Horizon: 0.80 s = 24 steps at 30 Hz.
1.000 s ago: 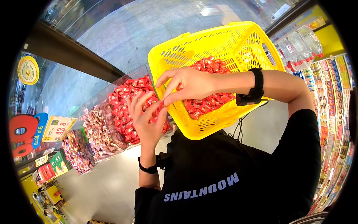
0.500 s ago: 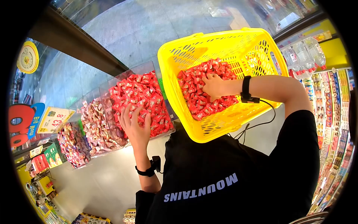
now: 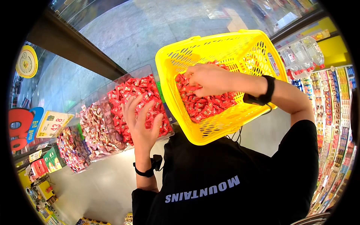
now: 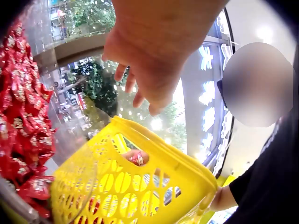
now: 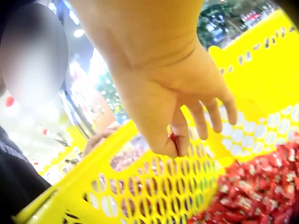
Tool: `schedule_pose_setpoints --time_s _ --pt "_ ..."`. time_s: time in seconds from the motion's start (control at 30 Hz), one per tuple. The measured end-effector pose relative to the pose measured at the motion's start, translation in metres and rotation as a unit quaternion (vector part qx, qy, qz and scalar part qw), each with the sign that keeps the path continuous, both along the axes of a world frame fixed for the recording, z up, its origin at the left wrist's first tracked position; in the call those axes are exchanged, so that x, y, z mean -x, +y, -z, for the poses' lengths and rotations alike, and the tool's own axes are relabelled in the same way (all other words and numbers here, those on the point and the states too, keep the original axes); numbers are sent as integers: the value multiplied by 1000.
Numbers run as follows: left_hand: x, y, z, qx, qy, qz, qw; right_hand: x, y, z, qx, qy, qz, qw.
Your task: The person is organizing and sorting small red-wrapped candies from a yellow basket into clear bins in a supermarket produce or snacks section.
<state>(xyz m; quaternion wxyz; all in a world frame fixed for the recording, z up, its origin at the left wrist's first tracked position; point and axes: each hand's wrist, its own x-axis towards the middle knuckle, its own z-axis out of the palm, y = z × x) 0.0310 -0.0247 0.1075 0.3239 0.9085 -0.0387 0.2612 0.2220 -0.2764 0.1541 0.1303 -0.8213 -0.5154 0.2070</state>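
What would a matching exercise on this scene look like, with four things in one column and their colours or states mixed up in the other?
Things:
1. Left hand
2. Shopping basket
3. Right hand
4. T-shirt

Colours or states:
A. Black, with pale lettering reading MOUNTAINS
B. Pinching a red-wrapped candy
C. Open, by the clear bin of red-wrapped candies
D. Yellow, with patterned holes in its sides

Right pairs: 1-C, 2-D, 3-B, 4-A

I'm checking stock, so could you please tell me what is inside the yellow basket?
The basket holds a heap of red-wrapped candies; whatever lies beneath them or behind the right hand is hidden.
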Motion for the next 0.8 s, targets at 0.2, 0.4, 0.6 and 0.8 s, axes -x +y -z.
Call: schedule_pose_setpoints --time_s 0.2,0.4,0.6,0.8 --pt "-5 -35 -28 -50 -21 110 992 82 0 -45 -175 -85 -28 981" --pt "8 -38 -29 -9 -27 161 986 111 -15 -45 -196 -55 35 978" --pt "8 12 8 0 -33 44 998 131 -40 -46 -218 -92 157 959" --pt "8 53 38 -147 72 -30 986 141 -87 -35 -173 -180 302 920"
